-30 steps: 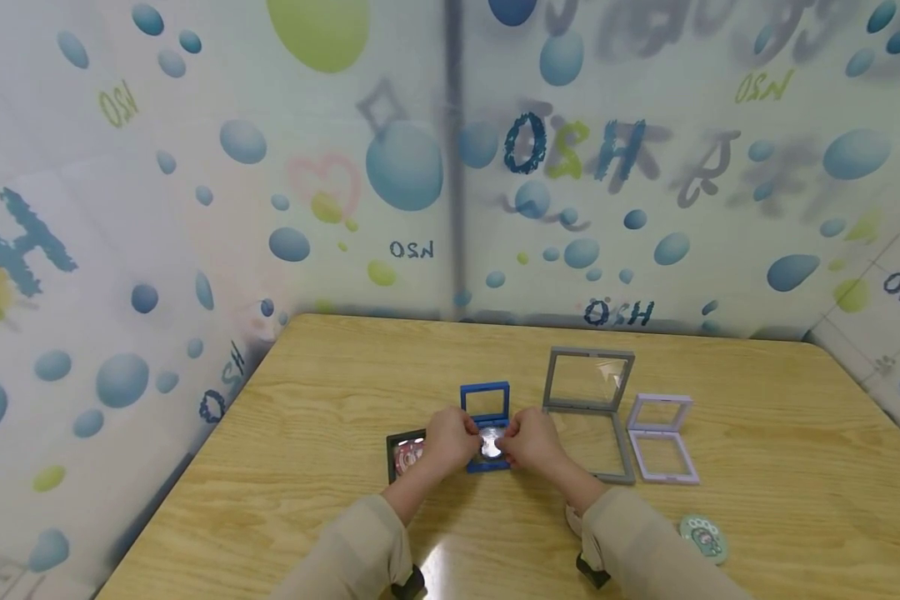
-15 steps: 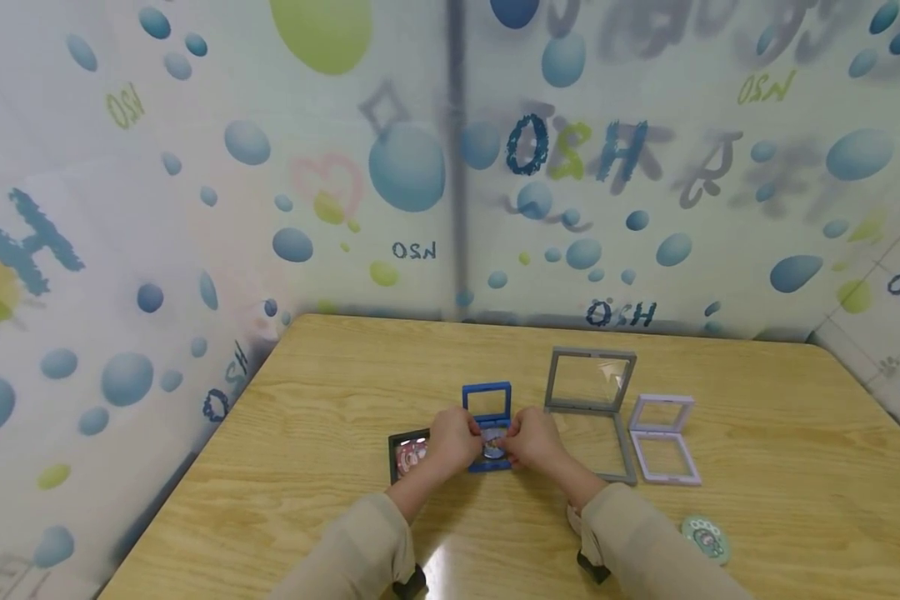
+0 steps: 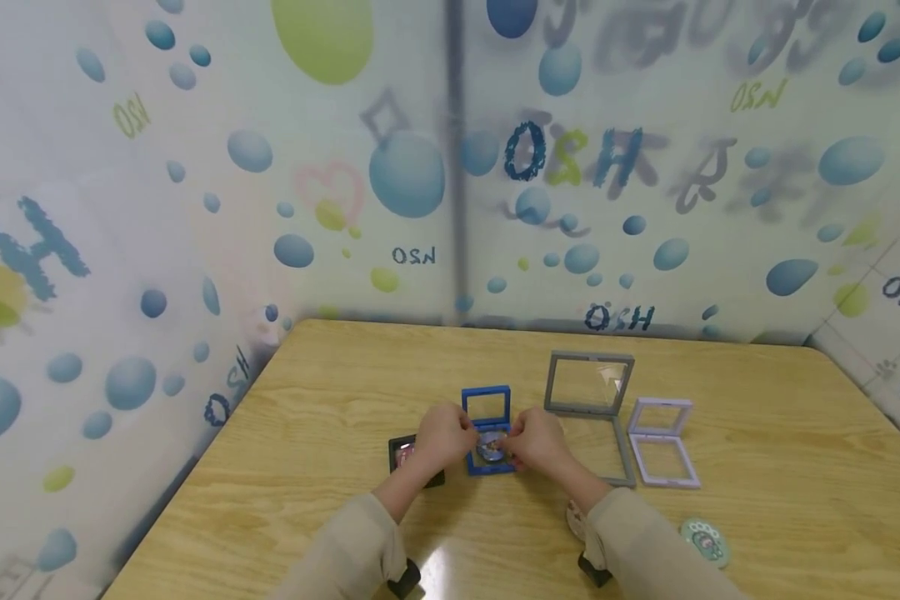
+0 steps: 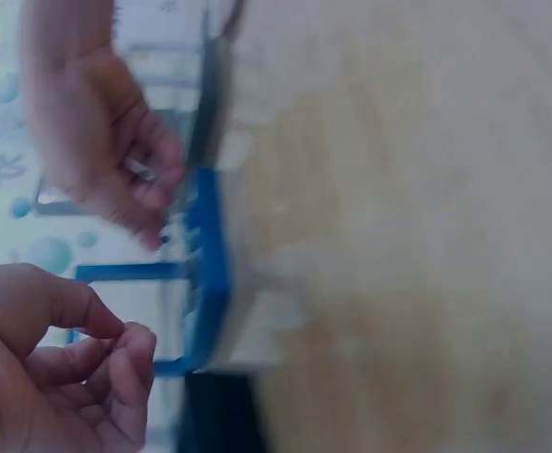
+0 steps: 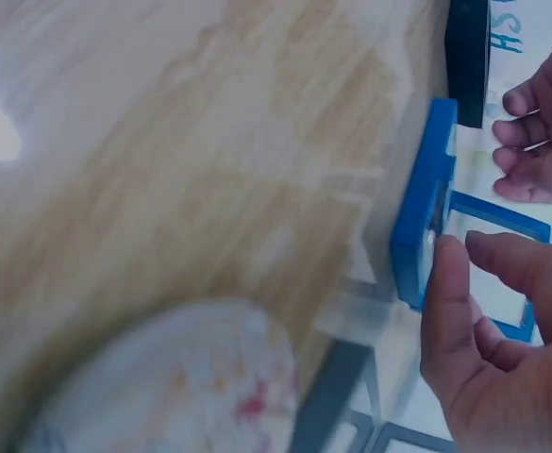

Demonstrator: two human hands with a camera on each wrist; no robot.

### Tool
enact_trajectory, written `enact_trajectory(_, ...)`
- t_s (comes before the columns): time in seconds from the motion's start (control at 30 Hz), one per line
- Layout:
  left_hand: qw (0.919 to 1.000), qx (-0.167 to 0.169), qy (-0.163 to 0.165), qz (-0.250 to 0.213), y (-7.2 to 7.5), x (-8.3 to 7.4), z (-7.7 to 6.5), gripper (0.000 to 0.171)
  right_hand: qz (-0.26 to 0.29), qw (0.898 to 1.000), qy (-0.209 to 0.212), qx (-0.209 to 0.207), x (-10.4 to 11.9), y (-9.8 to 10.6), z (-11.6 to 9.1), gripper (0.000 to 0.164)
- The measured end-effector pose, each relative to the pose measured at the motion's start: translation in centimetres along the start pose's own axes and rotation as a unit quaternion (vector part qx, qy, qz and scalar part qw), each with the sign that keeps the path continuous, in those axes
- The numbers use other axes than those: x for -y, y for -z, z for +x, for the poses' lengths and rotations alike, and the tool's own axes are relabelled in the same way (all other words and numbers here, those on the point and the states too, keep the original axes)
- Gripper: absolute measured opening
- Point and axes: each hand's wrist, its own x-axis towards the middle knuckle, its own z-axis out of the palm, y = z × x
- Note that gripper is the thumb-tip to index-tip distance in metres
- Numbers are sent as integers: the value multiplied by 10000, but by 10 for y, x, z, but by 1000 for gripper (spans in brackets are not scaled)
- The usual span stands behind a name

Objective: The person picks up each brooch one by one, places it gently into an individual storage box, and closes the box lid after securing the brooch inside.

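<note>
Round badge (image 3: 490,447) lies flat in blue frame (image 3: 489,470); left hand (image 3: 445,437) at nine o'clock, loosely curled, apparently empty; right hand (image 3: 537,440) at three, nearer, grip unclear.

Long, plain beige sleeves are worn: the left sleeve (image 3: 345,550) lies at seven o'clock in the head view, the right sleeve (image 3: 660,546) between four and five. The cloth looks matte and loose, softly creased towards the cuffs (image 3: 392,533). Two small, blocky black wrist-pieces (image 3: 405,577) show beneath them, at six and five o'clock, their finer details too small to tell.
</note>
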Motion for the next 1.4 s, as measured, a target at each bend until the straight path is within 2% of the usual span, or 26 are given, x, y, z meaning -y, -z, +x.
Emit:
enact_trajectory(0.1,9998,-9,178,41,7,-1,1,30,-303,9995,102,46,0,7,-2,18)
enact_trajectory(0.23,9989,-81,454,-12,22,-1,5,8,-561,9975,95,417,-3,12,-7,19)
enact_trajectory(0.33,9982,-9,553,-237,26,0,9,18,-744,9946,244,687,-6,10,-9,28)
enact_trajectory(0.43,9966,244,635,-457,27,2,13,31,-848,9931,362,723,-4,7,-12,44)
enact_trajectory(0.5,9962,397,596,-487,26,2,16,38,-799,9938,369,673,-3,5,-13,48)
enact_trajectory(0.67,9956,664,355,-551,24,1,16,41,-746,9949,268,616,-2,2,-15,37)
enact_trajectory(0.77,9955,651,272,-636,23,2,15,37,-677,9952,97,705,-3,2,-14,30)
enact_trajectory(0.97,9969,574,192,-494,22,2,14,29,-521,9957,63,761,-4,2,-12,28)
enact_trajectory(1.4,9949,824,-72,-585,16,2,3,23,-96,9972,33,740,-9,1,-11,30)
